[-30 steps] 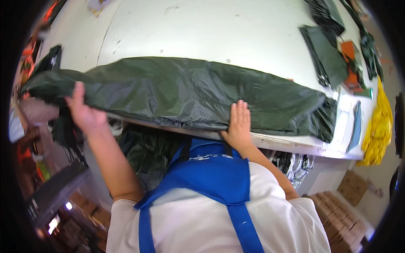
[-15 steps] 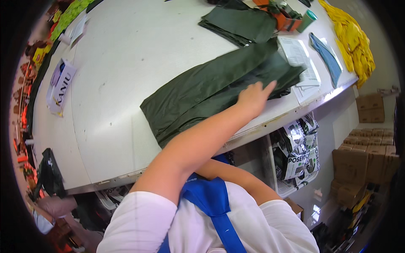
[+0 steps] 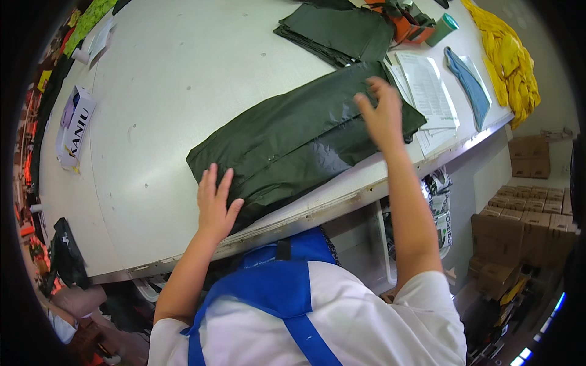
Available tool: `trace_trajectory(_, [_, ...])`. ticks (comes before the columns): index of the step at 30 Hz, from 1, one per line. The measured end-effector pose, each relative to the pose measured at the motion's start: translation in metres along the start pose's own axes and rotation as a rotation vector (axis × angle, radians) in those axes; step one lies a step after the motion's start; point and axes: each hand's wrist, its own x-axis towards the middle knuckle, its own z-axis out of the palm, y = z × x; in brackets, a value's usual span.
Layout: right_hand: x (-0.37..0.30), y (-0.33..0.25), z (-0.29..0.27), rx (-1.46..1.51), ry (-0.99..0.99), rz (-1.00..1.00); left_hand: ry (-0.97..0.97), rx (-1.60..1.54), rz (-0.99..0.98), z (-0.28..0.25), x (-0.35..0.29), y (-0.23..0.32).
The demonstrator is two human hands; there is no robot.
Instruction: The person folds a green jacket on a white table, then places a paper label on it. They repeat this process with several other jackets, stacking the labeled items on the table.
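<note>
A long, folded dark green garment (image 3: 274,152) of smooth, slightly shiny fabric lies slantwise along the table's near edge. Small snap-like dots show near its middle seam. At its left end, my left hand (image 3: 215,204) rests on the cloth with fingers spread. My right hand (image 3: 383,113) is over the far right part, fingers apart and slightly bent, a little blurred; whether it touches the cloth I cannot tell. Neither hand grips anything. Behind the garment lies a stack of flat dark green folded pieces (image 3: 336,30).
Printed papers (image 3: 427,91), a blue cloth strip (image 3: 469,88) and yellow fabric (image 3: 503,61) lie to the right. An orange box (image 3: 409,27) and a green-lidded container (image 3: 442,29) stand at the back. A white open box (image 3: 74,131) sits left. Cardboard boxes (image 3: 497,238) are stacked beyond the table (image 3: 146,116).
My arms were crossed, the left hand reaching over the garment's right end. Now they are uncrossed, one hand at each end. The garment's right end lies flatter, and its left end sits slightly further left.
</note>
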Motion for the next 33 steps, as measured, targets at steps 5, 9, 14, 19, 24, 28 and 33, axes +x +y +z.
trace_trajectory(5, [0.1, 0.092, 0.047, -0.585, -0.245, 0.231, -0.029, 0.04, -0.137, 0.021, 0.008, -0.028])
trace_trajectory(9, [0.13, 0.126, 0.05, -0.692, -0.47, 0.281, -0.108, 0.206, -0.165, 0.038, 0.003, -0.027])
trace_trajectory(14, [0.14, 0.149, 0.007, 0.363, -0.455, 0.745, -0.117, 0.235, -0.193, 0.048, -0.005, -0.035])
trace_trajectory(19, [0.131, 0.173, 0.015, -0.372, -0.668, 0.444, -0.093, 0.183, -0.177, 0.048, -0.004, -0.038])
trace_trajectory(24, [0.125, 0.192, 0.029, -0.261, -0.56, 0.321, -0.092, 0.149, -0.149, 0.047, -0.002, -0.039])
trace_trajectory(28, [0.095, 0.146, -0.014, -0.017, -0.619, 0.77, 0.133, -0.16, -0.247, 0.048, -0.012, -0.053])
trace_trajectory(33, [0.049, 0.163, -0.037, -0.222, -0.798, 0.645, 0.218, -0.241, -0.447, 0.036, 0.047, -0.107])
